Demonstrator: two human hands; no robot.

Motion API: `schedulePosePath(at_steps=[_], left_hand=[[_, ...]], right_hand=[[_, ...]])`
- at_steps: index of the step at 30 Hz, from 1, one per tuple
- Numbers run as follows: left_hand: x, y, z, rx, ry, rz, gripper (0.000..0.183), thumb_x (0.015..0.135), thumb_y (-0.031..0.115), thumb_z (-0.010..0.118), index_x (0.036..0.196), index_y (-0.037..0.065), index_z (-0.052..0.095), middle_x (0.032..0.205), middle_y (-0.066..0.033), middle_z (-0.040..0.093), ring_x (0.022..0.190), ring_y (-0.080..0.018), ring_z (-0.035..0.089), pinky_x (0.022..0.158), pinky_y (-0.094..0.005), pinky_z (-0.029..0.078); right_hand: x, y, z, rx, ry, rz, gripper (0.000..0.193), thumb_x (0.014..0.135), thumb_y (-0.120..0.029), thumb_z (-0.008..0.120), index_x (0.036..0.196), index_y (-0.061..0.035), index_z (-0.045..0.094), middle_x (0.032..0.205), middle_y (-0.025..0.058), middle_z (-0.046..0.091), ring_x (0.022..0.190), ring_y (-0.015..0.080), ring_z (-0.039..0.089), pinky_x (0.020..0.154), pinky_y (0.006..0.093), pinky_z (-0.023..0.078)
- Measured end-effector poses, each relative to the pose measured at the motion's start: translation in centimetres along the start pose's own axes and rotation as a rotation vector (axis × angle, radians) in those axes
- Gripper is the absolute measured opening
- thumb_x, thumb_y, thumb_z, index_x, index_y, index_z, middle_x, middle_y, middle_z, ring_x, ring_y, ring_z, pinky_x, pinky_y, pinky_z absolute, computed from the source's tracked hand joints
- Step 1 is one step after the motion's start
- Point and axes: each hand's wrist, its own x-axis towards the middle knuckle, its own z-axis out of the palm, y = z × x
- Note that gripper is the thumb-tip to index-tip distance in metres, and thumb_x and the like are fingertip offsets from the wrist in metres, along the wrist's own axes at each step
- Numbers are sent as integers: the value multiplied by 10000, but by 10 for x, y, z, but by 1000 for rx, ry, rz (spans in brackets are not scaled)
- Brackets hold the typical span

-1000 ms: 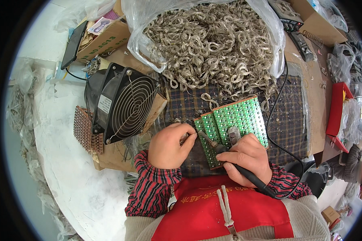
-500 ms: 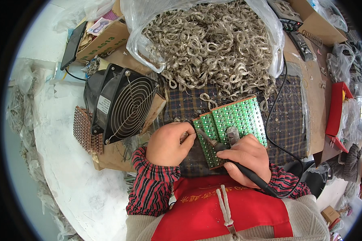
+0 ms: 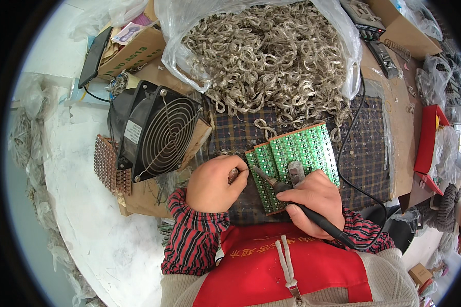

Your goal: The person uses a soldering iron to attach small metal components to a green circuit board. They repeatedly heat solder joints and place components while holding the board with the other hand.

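Note:
Green circuit boards [image 3: 307,146] in sheet form overlap on the dark checked cloth [image 3: 366,148] in front of me. My right hand [image 3: 315,202] grips a soldering iron [image 3: 317,220] like a pen, its tip over the left board near that board's upper left edge. A greyish, shiny piece [image 3: 295,171] shows at the fingers of this hand, above the boards; its kind is unclear. Just left of the boards, my left hand [image 3: 212,184] is closed in a pinch, thumb against forefinger, close to the iron's tip. Something small and brownish shows inside its curled fingers, mostly hidden.
Looped wire bundles [image 3: 271,61] fill a clear plastic bag [image 3: 176,56] beyond the boards. A black fan [image 3: 166,135] stands left, beside brown board sheets [image 3: 107,166]. The iron's cord [image 3: 356,189] curves along the right, near a red box [image 3: 430,146].
Almost nothing differs. Both hands and the soldering iron stay nearly in place, with only a very slight shift of the left fingers and the iron.

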Motion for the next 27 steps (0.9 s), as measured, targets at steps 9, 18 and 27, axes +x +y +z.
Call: schedulePosePath(at_steps=[9, 18, 27], left_hand=[[-2, -7, 5, -84, 15, 1, 97, 868, 103, 713, 923, 26, 691, 774, -107, 635, 649, -228, 602, 613, -348, 466], [-1, -5, 0, -32, -40, 10, 80, 866, 138, 688, 924, 83, 677, 831, -98, 659, 745, -304, 660, 660, -410, 510], [-1, -6, 1, -41, -18, 37, 94, 862, 105, 717, 925, 41, 691, 797, -111, 646, 671, -252, 627, 623, -360, 482]], right_hand=[[2, -3, 2, -35, -32, 23, 226, 801, -85, 761, 1026, -86, 735, 777, 39, 619, 703, 249, 566, 683, 381, 430], [4, -4, 2, -36, -14, 14, 223, 813, -98, 759, 1035, -83, 739, 785, 42, 628, 712, 251, 574, 691, 378, 436], [2, -2, 0, -15, 13, 1, 216, 826, -111, 754, 1038, -75, 740, 795, 40, 639, 706, 250, 568, 694, 377, 441]])
